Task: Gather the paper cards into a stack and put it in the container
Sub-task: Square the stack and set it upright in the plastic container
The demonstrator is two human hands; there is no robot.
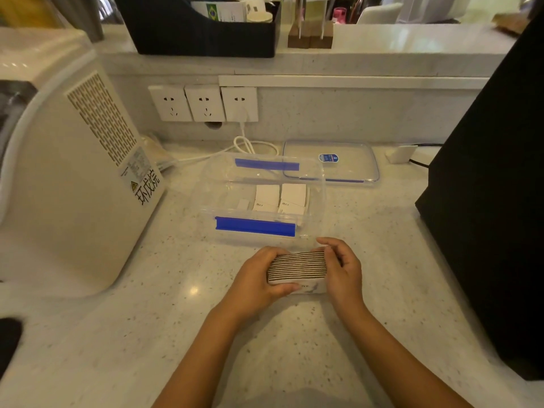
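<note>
Both hands, left hand (pixel 253 279) and right hand (pixel 343 270), fingers clamped on ends of thick white paper card stack (pixel 297 267), likely squaring edges; stack low over speckled counter (pixel 147 319), just before open clear plastic blue-clipped container (pixel 322 201), lid (pixel 331 160) behind.

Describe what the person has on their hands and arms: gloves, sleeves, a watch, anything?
Nothing is worn. The left hand and right hand are bare, with no gloves, and no rings show on the fingers. Both forearms are bare to the bottom edge of the picture: no sleeves, watch or bracelet in view.
</note>
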